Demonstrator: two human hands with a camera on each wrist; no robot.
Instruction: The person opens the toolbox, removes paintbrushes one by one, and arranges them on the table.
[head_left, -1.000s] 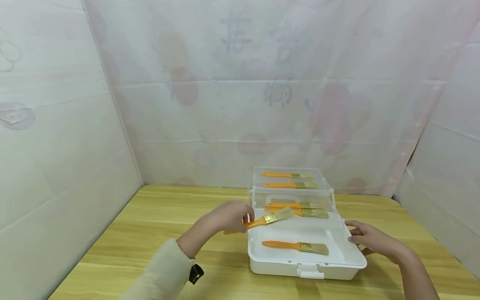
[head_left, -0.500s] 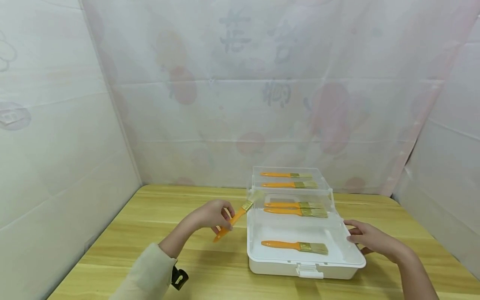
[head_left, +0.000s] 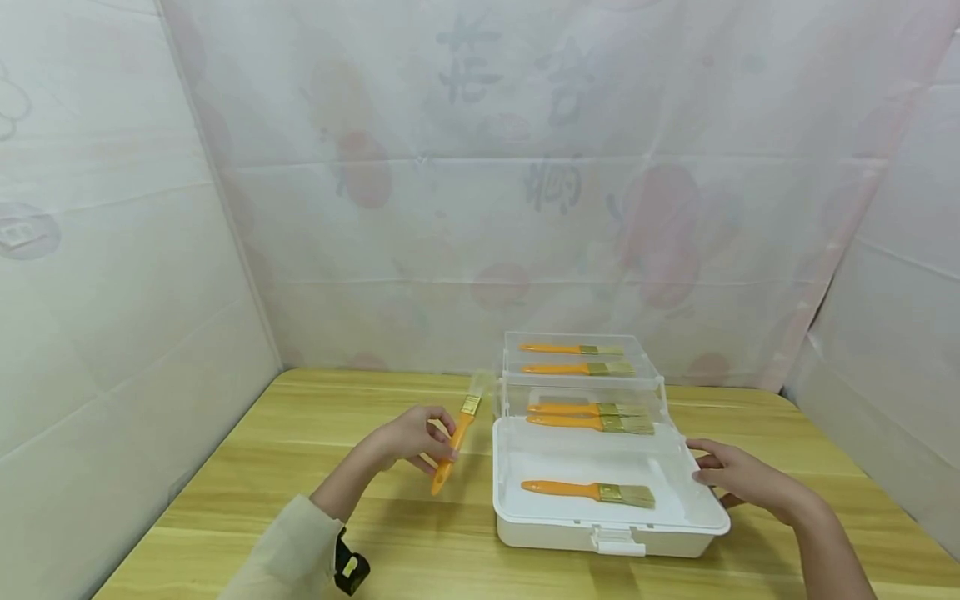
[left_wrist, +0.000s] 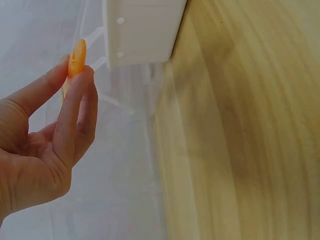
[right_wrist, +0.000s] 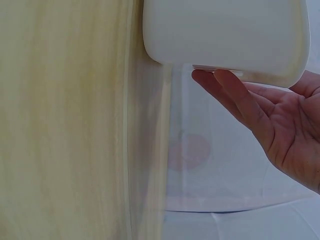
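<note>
A pale wooden table point(head_left: 315, 417) walled in by white patterned sheeting point(head_left: 525, 167): this is the scene on my monitors. The held paintbrush point(head_left: 454, 437), orange-handled with a gold ferrule, hangs above the tabletop just left of the white storage box point(head_left: 611, 533), tilted with its bristles up and away and its handle end pointing down toward me. My feed shows the left hand point(head_left: 408, 437) pinching the handle between thumb and fingertips; in the left wrist view the orange handle tip point(left_wrist: 76, 57) sits clamped between thumb and curled fingers point(left_wrist: 75, 115), close to the box's white wall. The right hand point(head_left: 738, 479) rests against the box's right side, fingers straight and close together, their tips touching the rim, as the right wrist view confirms with fingers point(right_wrist: 235, 102) laid flat under the white edge. Inside the box's bottom section one brush point(head_left: 588, 492) lies crosswise. Two brushes point(head_left: 592, 418) lie side by side in the middle clear tray, and two more point(head_left: 573, 359) in the raised upper tray point(head_left: 510, 354) behind it
</note>
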